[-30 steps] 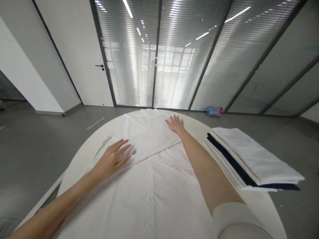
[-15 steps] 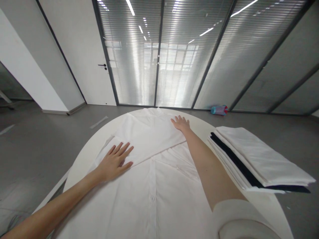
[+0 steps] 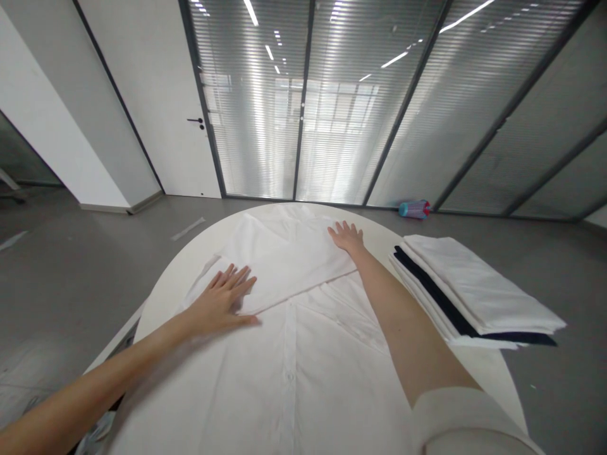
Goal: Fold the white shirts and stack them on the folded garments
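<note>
A white button-up shirt [image 3: 256, 379] lies spread over a round white table, its button placket running down the middle. One sleeve [image 3: 284, 265] is laid across the upper part of the shirt. My left hand [image 3: 222, 297] rests with fingers spread on the left end of that sleeve, the thumb pointing along its edge. Farther off, my right hand [image 3: 347, 238] lies flat, fingers apart, on the cloth near the sleeve's upper right side. Neither hand grips anything. The shirt's near end runs out of view at the bottom.
A stack of folded white and black garments [image 3: 474, 291] sits on the right side of the table [image 3: 165, 278]. Beyond stands a glass partition with blinds [image 3: 341, 145], beside a white door [image 3: 156, 95]. A blue and red object [image 3: 414, 209] lies on the floor by the glass.
My left thumb has swung slightly outward and down, and the left hand has shifted a little. My right hand stays nearly in place. The view has moved slightly, so the garment stack appears farther left.
</note>
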Demonstrator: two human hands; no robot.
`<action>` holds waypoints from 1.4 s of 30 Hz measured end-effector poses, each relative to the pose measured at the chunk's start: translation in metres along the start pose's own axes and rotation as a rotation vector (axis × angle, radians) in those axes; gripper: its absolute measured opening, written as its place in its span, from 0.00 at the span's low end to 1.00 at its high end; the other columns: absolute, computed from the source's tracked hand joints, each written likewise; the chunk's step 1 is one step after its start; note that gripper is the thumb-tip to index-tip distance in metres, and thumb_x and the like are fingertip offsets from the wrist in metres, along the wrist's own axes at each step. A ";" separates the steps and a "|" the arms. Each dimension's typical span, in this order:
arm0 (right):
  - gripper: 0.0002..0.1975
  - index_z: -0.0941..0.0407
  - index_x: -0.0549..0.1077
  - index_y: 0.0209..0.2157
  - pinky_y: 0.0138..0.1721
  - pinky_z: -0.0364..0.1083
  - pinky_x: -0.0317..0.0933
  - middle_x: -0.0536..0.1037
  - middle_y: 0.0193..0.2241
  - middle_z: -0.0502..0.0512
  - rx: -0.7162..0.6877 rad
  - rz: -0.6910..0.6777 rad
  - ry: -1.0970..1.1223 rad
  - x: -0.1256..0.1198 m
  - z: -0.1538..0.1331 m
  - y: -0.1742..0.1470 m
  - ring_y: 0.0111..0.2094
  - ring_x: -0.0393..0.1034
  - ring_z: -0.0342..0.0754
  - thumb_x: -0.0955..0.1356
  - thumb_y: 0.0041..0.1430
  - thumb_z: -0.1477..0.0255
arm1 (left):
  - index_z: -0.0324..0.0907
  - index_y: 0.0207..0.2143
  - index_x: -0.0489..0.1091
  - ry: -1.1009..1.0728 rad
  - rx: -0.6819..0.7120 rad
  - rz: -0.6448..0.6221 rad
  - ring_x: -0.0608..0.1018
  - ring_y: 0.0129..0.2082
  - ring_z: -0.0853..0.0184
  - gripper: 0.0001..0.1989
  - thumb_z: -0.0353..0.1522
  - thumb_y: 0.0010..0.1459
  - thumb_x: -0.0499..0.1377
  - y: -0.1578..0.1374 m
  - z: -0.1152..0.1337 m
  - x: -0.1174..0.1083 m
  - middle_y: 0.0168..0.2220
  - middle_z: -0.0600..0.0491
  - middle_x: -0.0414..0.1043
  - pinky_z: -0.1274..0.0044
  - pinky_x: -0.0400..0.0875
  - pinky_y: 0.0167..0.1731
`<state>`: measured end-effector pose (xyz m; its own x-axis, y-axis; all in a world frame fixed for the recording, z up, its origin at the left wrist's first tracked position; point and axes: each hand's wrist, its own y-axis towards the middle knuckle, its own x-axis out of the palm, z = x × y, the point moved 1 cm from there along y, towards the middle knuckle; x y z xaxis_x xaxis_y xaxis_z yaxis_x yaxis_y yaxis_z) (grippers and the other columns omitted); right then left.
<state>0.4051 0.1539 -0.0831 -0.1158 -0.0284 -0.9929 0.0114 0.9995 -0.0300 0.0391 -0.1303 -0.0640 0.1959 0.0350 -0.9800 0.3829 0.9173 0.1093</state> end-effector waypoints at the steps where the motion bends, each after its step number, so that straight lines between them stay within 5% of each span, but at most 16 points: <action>1: 0.40 0.50 0.49 0.72 0.67 0.68 0.33 0.43 0.73 0.55 0.000 0.002 -0.001 0.000 0.000 -0.002 0.71 0.36 0.65 0.46 0.66 0.45 | 0.49 0.68 0.59 -0.021 0.012 0.037 0.47 0.71 0.44 0.40 0.58 0.60 0.54 0.007 0.004 -0.006 0.72 0.48 0.47 0.52 0.48 0.66; 6: 0.40 0.51 0.49 0.72 0.67 0.67 0.34 0.44 0.73 0.55 -0.007 0.012 -0.002 -0.001 0.000 -0.005 0.71 0.37 0.65 0.46 0.67 0.45 | 0.45 0.64 0.65 -0.197 0.242 0.112 0.62 0.67 0.56 0.28 0.48 0.70 0.47 0.060 0.034 -0.020 0.69 0.46 0.57 0.62 0.60 0.65; 10: 0.39 0.50 0.49 0.71 0.67 0.67 0.36 0.44 0.73 0.55 -0.004 0.008 -0.008 -0.002 0.001 -0.004 0.71 0.37 0.65 0.47 0.67 0.45 | 0.47 0.69 0.56 -0.141 0.281 0.000 0.52 0.71 0.53 0.33 0.52 0.67 0.49 0.080 0.043 0.002 0.72 0.47 0.45 0.59 0.50 0.68; 17: 0.39 0.50 0.49 0.72 0.67 0.66 0.36 0.44 0.73 0.55 -0.001 0.007 -0.021 0.000 0.004 -0.003 0.71 0.38 0.65 0.47 0.67 0.45 | 0.54 0.72 0.45 -0.029 0.237 -0.109 0.44 0.72 0.49 0.36 0.56 0.67 0.44 0.067 0.041 0.020 0.73 0.51 0.39 0.55 0.40 0.68; 42: 0.33 0.52 0.58 0.69 0.66 0.62 0.43 0.52 0.71 0.57 -0.037 0.113 -0.022 0.002 0.012 -0.025 0.69 0.46 0.64 0.50 0.70 0.51 | 0.55 0.72 0.44 0.024 0.242 -0.123 0.44 0.72 0.50 0.36 0.55 0.67 0.42 0.051 0.056 0.018 0.74 0.51 0.38 0.56 0.40 0.68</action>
<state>0.4161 0.1291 -0.0854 -0.0937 0.0843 -0.9920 -0.0132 0.9962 0.0859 0.1127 -0.1051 -0.0667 0.1140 -0.0584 -0.9918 0.6077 0.7938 0.0231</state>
